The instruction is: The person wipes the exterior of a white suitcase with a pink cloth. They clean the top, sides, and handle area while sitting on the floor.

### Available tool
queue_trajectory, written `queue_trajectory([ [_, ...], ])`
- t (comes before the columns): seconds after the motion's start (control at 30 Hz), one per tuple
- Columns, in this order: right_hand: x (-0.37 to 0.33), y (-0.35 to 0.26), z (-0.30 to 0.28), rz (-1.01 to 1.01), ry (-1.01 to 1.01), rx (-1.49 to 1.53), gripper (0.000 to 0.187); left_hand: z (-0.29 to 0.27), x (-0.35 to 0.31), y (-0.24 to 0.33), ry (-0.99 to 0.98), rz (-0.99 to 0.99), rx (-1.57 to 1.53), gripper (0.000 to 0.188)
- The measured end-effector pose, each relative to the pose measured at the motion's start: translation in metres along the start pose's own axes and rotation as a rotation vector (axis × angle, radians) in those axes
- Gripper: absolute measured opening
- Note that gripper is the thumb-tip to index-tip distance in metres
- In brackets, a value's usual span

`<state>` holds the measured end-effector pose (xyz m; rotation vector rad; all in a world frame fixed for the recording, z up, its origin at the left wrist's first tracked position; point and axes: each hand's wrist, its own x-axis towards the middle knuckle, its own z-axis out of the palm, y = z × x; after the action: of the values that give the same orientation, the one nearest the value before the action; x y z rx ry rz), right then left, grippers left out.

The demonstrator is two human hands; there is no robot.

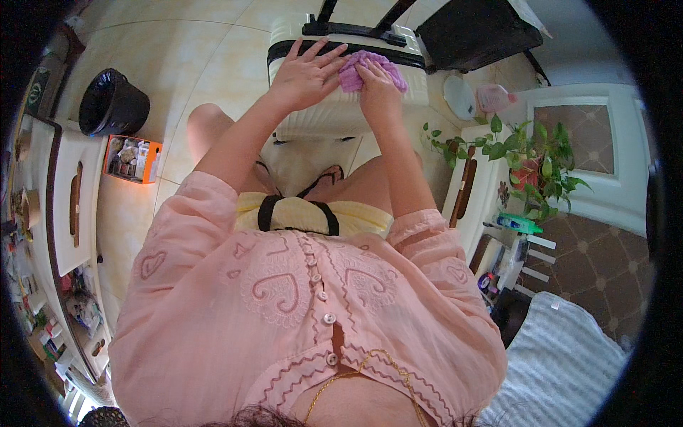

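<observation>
In front of my knees stands a white ribbed suitcase (313,121) with a black band along its upper edge and a raised black pull handle (352,30). My left hand (307,77) lies on it with the fingers spread, the fingertips reaching the black band. Just to the right, my right hand (378,87) presses a crumpled purple cloth (363,67) against the suitcase's top right part. The fingers bend into the cloth, and part of it bunches out on both sides of the hand.
A black bin (114,103) and an orange box of small items (133,159) stand on the tiled floor at left. To the right are a black box-like thing (480,32), a leafy plant (533,156), a green bottle (519,223) and a pale blue towel (562,363).
</observation>
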<state>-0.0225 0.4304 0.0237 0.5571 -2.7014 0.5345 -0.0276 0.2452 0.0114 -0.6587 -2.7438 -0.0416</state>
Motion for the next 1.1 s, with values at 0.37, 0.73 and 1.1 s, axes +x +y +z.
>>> queue_trajectory([
  [0.37,-0.046,0.027,-0.029,0.004,-0.009,0.135,0.045,0.001,-0.001,0.007,0.010,0.019,-0.033,0.048],
  [0.73,-0.046,-0.026,-0.009,-0.060,0.003,0.126,0.037,0.008,0.004,0.003,0.100,0.041,-0.146,0.049],
  [1.1,-0.039,-0.020,-0.003,-0.103,-0.021,-0.043,0.038,0.010,0.006,0.003,0.124,0.025,-0.231,0.052],
])
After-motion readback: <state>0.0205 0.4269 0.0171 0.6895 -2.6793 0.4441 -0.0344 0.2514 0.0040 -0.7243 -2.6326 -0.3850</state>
